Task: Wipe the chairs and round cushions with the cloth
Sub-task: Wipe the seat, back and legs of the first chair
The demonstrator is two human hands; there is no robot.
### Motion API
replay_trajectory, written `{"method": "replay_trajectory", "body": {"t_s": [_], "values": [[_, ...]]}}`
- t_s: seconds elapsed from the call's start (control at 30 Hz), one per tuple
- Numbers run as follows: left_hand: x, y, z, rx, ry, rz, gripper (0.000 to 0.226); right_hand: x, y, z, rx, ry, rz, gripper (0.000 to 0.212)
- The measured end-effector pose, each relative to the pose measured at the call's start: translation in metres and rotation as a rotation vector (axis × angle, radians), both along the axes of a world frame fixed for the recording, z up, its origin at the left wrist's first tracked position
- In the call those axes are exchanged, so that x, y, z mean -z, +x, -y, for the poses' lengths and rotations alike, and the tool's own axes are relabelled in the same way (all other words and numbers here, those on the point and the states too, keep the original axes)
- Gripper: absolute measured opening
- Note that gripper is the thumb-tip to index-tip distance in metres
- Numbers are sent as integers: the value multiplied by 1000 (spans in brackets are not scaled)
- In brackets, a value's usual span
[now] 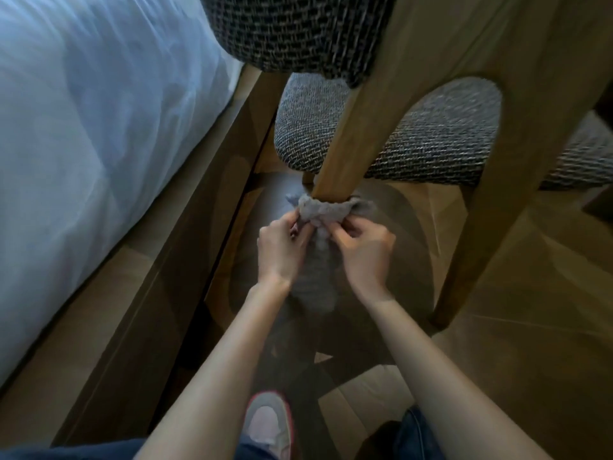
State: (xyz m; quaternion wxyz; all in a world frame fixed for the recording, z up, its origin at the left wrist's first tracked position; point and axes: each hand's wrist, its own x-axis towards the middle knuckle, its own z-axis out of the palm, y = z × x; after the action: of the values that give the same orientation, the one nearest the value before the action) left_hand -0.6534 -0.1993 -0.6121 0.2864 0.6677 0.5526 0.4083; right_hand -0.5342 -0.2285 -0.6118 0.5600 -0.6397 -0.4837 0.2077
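A wooden chair (517, 104) with a woven grey seat cushion (441, 137) stands in front of me. A grey cloth (326, 212) is wrapped round the lower end of its near left leg (345, 141), with a loose tail hanging down between my wrists. My left hand (282, 250) pinches the cloth on the left side of the leg. My right hand (361, 250) pinches it on the right side. A dark woven backrest pad (298, 31) shows at the top. The bottom of the leg is hidden by the cloth.
A bed with pale blue bedding (93, 134) and a wooden frame (185, 234) runs along the left. The chair's other near leg (471, 247) stands to the right on the wooden floor (530, 343). My shoe (268, 423) is below.
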Motion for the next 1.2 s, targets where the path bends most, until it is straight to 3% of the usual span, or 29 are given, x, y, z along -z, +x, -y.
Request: {"method": "replay_trajectory", "body": {"t_s": [0.17, 0.3, 0.43, 0.6, 0.8, 0.87, 1.0, 1.13, 1.2], "values": [[-73, 16, 13, -77, 200, 49, 15, -56, 12, 7, 124, 114, -6, 19], [-111, 27, 22, -148, 260, 38, 21, -97, 15, 19, 193, 220, -42, 12], [-150, 42, 28, -233, 258, 85, 22, -135, 26, 24, 231, 333, 20, 14], [-159, 48, 39, -292, 223, 137, 17, -145, 25, 34, 238, 320, 47, 15], [-165, 23, 60, -199, 31, -166, 16, -141, 25, 58, 78, 143, 71, 5], [-176, 14, 73, -209, 127, -86, 14, -154, 20, 69, 63, 215, 96, 1], [-220, 11, 79, -195, 493, 114, 6, -209, 13, 70, 118, 461, 158, 12], [-257, 21, 48, -209, 632, 267, 17, -248, 9, 41, 205, 598, 257, 25], [-259, 24, 30, -173, 656, 247, 20, -250, 10, 28, 258, 580, 392, 33]]}}
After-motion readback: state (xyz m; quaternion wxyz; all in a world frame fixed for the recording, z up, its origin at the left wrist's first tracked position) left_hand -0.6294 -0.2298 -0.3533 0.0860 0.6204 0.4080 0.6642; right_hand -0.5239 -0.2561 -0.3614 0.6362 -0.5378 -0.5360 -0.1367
